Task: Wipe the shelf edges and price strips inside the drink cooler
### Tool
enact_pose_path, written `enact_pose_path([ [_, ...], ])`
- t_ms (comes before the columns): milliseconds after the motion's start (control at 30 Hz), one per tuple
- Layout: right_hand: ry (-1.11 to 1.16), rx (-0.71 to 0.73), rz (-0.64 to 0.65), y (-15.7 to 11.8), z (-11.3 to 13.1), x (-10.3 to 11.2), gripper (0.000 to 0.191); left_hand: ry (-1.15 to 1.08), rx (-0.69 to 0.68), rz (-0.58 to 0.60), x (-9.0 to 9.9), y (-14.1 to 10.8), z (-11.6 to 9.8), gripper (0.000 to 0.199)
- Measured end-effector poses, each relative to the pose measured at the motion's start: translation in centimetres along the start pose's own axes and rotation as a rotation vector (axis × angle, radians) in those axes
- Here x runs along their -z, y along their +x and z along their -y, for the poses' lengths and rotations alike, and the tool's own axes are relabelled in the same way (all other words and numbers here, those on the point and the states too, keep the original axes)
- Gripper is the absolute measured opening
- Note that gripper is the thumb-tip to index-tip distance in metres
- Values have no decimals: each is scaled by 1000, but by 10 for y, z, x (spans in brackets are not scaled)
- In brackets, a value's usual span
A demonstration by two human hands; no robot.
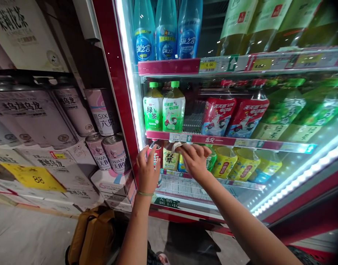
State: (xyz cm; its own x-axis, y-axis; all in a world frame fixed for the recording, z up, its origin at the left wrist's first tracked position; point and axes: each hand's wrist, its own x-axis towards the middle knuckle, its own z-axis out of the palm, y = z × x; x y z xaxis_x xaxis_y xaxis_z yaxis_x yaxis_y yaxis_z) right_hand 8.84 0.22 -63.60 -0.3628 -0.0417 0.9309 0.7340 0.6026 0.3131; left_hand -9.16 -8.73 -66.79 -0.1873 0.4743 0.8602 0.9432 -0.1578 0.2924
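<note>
I see my left hand (147, 170) raised before the lowest shelf of the drinks cooler (116, 73), fingers spread and curved around a red bottle (157, 154). The fingertips touch its side, but I cannot tell if they grip it firmly. My right hand (195, 159) is just beside, at 3 o'clock from the left one. Its fingers are pressed together over a small white cloth (176, 146), holding it against the top of a yellow bottle (170, 157), which stands just beside the red one.

At 12 o'clock from my hands, on the next shelf, stand two green tea bottles (163, 108). At 3 o'clock from the right hand is a row of yellow-green bottles (235, 163). At 9 o'clock, outside the cooler, two pink cans (108, 151) stand on stacked boxes. At 7 o'clock, on the floor, lies a mustard yellow bag (91, 235).
</note>
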Motion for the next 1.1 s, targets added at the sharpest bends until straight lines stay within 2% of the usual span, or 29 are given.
enact_pose_path([
  [67,-40,-108,-52,5,3,-1,30,9,16,-6,2,0,6,55],
  [100,-49,-95,-43,8,6,-2,29,13,23,-9,2,1,9,55],
  [233,13,136,77,14,15,-5,23,18,39,-3,5,2,13,56],
  [267,21,114,58,14,16,-5,22,15,40,-2,6,2,13,55],
  [367,-11,-86,-35,14,19,-6,26,2,40,-9,5,4,12,54],
  [400,-18,-94,-28,15,20,-7,29,-1,41,-13,5,4,12,55],
  [533,41,130,87,17,21,-7,29,-17,59,-26,5,5,15,58],
  [567,45,113,73,17,21,-7,28,-21,61,-27,5,5,16,58],
  [667,4,-71,3,16,21,-9,33,-29,59,-30,7,4,18,58],
  [700,1,-74,6,15,22,-10,36,-32,60,-33,7,4,19,58],
  [833,67,134,78,13,28,-12,33,-44,72,-49,9,4,21,56],
  [967,21,-65,17,16,33,-14,35,-46,81,-37,9,4,22,57],
  [1000,16,-57,24,17,34,-14,36,-46,84,-38,9,4,23,58],
  [1100,60,115,84,22,38,-16,30,-48,87,-48,9,4,25,61],
])
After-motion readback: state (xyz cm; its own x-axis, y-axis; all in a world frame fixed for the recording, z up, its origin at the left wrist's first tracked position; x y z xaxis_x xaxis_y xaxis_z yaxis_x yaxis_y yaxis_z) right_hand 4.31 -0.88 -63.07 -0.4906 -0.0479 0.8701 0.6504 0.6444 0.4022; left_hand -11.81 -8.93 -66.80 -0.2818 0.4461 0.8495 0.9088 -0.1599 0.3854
